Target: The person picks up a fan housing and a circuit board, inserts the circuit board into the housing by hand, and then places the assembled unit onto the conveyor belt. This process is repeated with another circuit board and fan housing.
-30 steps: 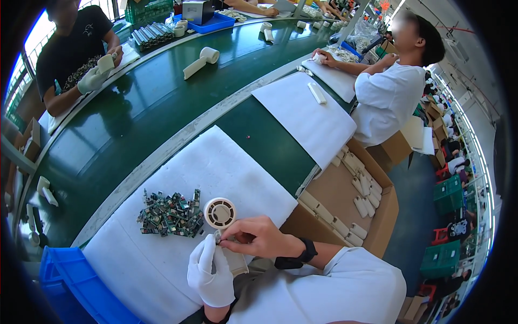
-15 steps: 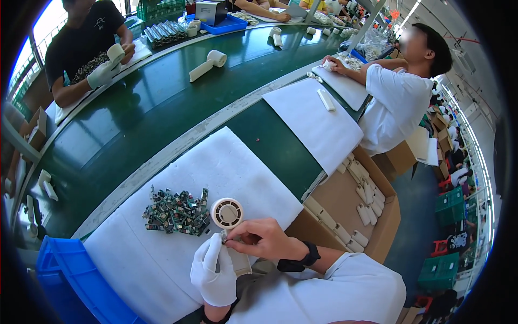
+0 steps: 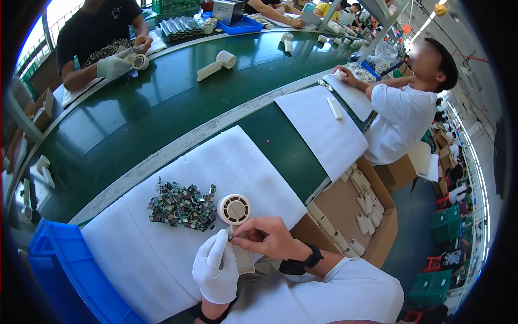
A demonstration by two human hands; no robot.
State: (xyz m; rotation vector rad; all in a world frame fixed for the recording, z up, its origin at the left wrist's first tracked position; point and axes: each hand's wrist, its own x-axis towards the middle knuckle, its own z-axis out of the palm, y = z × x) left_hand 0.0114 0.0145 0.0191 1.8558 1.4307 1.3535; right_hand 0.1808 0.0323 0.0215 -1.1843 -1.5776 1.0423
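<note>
My left hand (image 3: pixel 217 270), in a white glove, and my bare right hand (image 3: pixel 267 237) meet fingertip to fingertip over the white sheet. Between them they pinch a small circuit board (image 3: pixel 230 234), mostly covered by the fingers. Just beyond the fingertips is the round, slotted head of a white handheld fan (image 3: pixel 235 209). Its cream handle runs back beneath my hands and is partly hidden; whether a hand also supports it I cannot tell. To the left of the fan lies a heap of small green circuit boards (image 3: pixel 182 205).
A blue bin (image 3: pixel 70 270) stands at the left, a cardboard box (image 3: pixel 345 216) of white handles at the right. Past the sheet runs a green conveyor (image 3: pixel 162 108) carrying a fan (image 3: pixel 218 65). A co-worker (image 3: pixel 402 110) sits right; another (image 3: pixel 97 48) works across the belt.
The view has shifted slightly. My hands keep the same pinch near the fan. The co-worker across the belt has lowered and turned the fan they hold, bringing both hands to it.
</note>
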